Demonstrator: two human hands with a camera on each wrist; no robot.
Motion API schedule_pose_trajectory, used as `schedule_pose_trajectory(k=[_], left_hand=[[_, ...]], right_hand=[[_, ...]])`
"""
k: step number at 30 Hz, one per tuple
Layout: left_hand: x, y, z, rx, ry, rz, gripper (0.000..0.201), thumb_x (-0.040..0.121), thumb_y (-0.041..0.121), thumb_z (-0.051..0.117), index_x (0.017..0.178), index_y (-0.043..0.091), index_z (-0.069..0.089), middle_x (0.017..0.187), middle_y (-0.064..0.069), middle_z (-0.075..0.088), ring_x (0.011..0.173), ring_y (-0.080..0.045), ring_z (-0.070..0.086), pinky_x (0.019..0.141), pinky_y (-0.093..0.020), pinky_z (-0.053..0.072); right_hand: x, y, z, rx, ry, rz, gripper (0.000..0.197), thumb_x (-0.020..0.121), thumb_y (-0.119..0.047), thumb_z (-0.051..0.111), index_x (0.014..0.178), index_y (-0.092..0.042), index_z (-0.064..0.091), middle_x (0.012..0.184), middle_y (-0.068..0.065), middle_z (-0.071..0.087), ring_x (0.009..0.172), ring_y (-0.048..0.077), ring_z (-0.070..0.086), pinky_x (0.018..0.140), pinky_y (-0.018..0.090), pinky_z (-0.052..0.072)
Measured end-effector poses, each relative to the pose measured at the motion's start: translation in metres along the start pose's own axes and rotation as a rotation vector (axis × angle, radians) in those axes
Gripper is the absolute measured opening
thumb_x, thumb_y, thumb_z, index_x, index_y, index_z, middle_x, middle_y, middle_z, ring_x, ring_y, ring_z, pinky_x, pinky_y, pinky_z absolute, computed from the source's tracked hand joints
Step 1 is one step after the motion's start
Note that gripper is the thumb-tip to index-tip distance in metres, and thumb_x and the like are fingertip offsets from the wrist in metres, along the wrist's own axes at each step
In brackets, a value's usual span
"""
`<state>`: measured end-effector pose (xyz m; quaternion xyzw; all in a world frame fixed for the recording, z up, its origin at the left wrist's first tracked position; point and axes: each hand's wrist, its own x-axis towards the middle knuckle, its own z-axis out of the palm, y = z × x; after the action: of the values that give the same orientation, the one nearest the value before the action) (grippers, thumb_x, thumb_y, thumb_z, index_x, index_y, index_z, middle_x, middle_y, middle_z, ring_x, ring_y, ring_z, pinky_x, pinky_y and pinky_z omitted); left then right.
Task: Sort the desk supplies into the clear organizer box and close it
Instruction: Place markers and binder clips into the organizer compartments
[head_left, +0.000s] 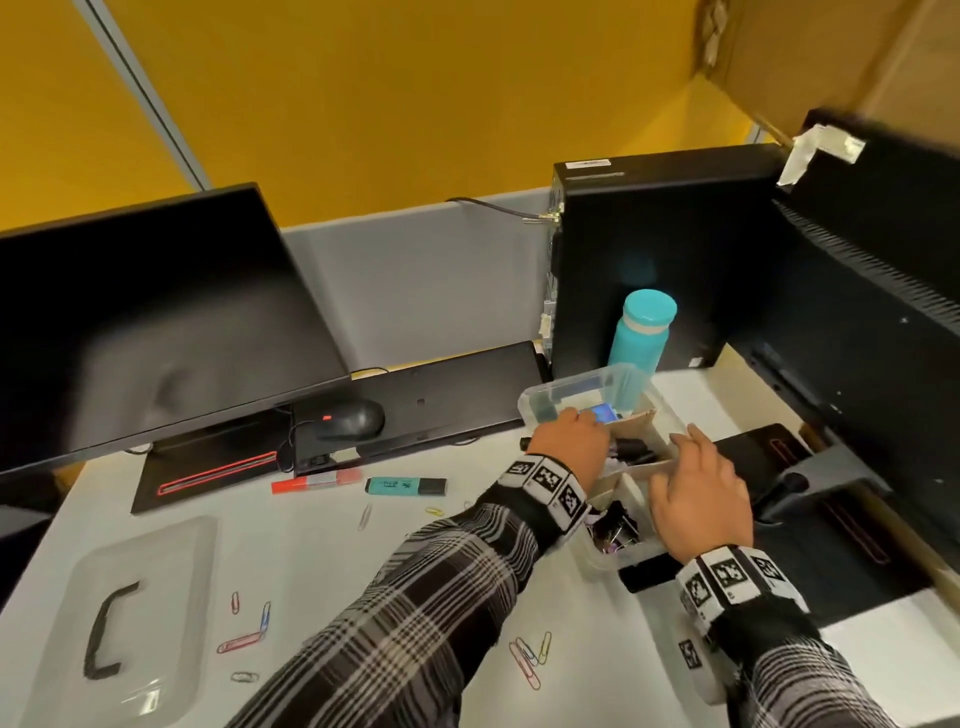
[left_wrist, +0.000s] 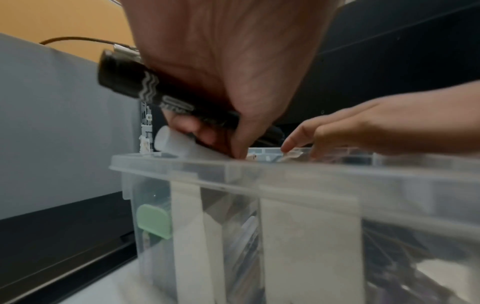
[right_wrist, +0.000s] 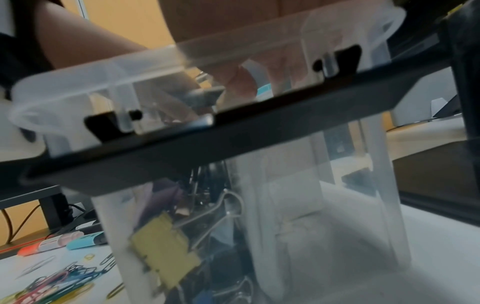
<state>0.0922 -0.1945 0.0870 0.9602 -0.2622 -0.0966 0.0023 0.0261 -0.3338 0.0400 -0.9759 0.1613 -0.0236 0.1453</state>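
Left hand (head_left: 569, 439) reaches down into the far part of the clear organizer box (head_left: 540, 400). Its fingers are curled around a black marker (left_wrist: 145, 88) and a pale white tube (left_wrist: 176, 144), and the fingertips dip just past the box rim. The marker pokes out to the left of the palm, tilted up. This arm, in a plaid sleeve (head_left: 415, 597) with a checkered wrist band (head_left: 545, 483), comes in from the lower left and crosses the white desk (head_left: 311, 561).

Right hand (head_left: 701, 499) lies over the near right part of the same box. Its fingers are straight and a little spread, with the tips resting on a cardboard divider (head_left: 644, 415) inside. It holds nothing.

The box sits on the desk in front of a teal bottle (head_left: 641, 332) and a black computer tower (head_left: 660, 249). Black binder clips (head_left: 615, 525) lie in its near part.

Going left to right on the desk: the clear lid (head_left: 130, 618) with a black handle lies flat at the far left. Paper clips (head_left: 244, 639) are scattered near it and more paper clips sit near the sleeve. An orange highlighter (head_left: 317, 480) and a teal highlighter (head_left: 405, 486) lie side by side, well apart from the box. A monitor (head_left: 156, 322), a mouse (head_left: 348, 418) and a keyboard (head_left: 441, 395) stand behind them. A yellow wall (head_left: 415, 93) is at the back.
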Motion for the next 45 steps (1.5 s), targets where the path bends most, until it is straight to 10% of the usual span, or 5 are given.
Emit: schedule_pose_trajectory(k=[8, 21, 45], left_hand=[[-0.004, -0.012, 0.011, -0.217, 0.114, 0.056, 0.040, 0.094, 0.013, 0.052, 0.133, 0.010, 0.042, 0.128, -0.012, 0.047, 0.115, -0.029, 0.047, 0.092, -0.041, 0.047], [-0.001, -0.006, 0.002, 0.176, -0.008, -0.044, 0.042, 0.093, 0.017, 0.054, 0.133, 0.005, 0.046, 0.133, -0.016, 0.044, 0.122, -0.031, 0.042, 0.095, -0.040, 0.043], [0.022, 0.008, 0.003, -0.168, 0.085, 0.054, 0.035, 0.090, 0.019, 0.059, 0.123, 0.007, 0.055, 0.118, -0.013, 0.054, 0.105, -0.031, 0.057, 0.086, -0.042, 0.049]], right_hand=[[-0.001, 0.003, 0.003, 0.032, 0.022, -0.016, 0.049, 0.088, -0.028, 0.046, 0.135, -0.016, 0.041, 0.151, 0.007, 0.030, 0.128, 0.029, 0.039, 0.103, 0.045, 0.036], [-0.001, 0.004, 0.005, 0.036, 0.049, -0.027, 0.042, 0.085, -0.025, 0.049, 0.127, -0.017, 0.051, 0.149, 0.009, 0.035, 0.122, 0.031, 0.045, 0.097, 0.045, 0.041], [-0.005, 0.002, 0.002, -0.002, 0.046, -0.040, 0.042, 0.086, -0.030, 0.042, 0.124, -0.017, 0.053, 0.150, 0.009, 0.034, 0.123, 0.030, 0.045, 0.098, 0.044, 0.040]])
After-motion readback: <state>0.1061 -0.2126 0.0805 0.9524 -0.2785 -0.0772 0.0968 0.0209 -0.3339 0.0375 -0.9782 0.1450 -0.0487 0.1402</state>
